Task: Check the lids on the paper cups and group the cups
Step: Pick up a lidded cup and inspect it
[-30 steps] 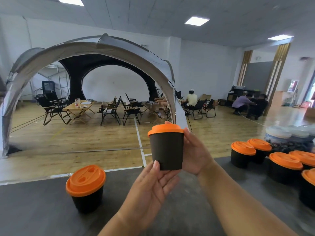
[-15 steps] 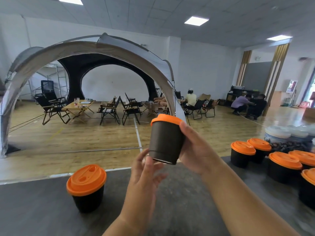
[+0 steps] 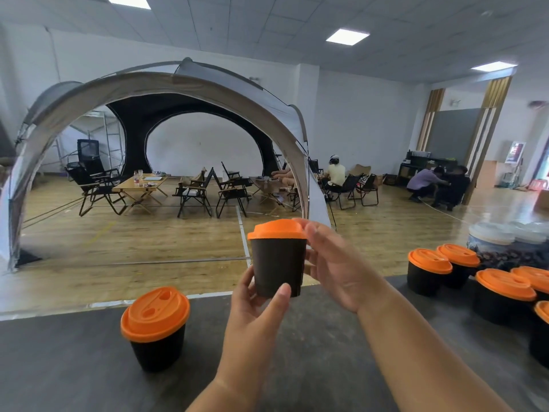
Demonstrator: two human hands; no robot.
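Pinching the black paper cup (image 3: 277, 267) near its base between thumb and fingers, the left hand (image 3: 255, 310) is holding it upright in the air above the dark table (image 3: 312, 370). The right hand (image 3: 335, 272) is lying loosely curved against the cup's right side, one fingertip (image 3: 309, 231) touching the orange lid (image 3: 276, 230) at its rim (blur is hiding whether it is gripping). Another lidded cup (image 3: 156, 331) is standing at left, a cluster (image 3: 502, 295) at right.

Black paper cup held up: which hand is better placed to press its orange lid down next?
Probably the right hand: its fingertips sit at the orange lid's rim, while the left hand grips the black paper cup's base.
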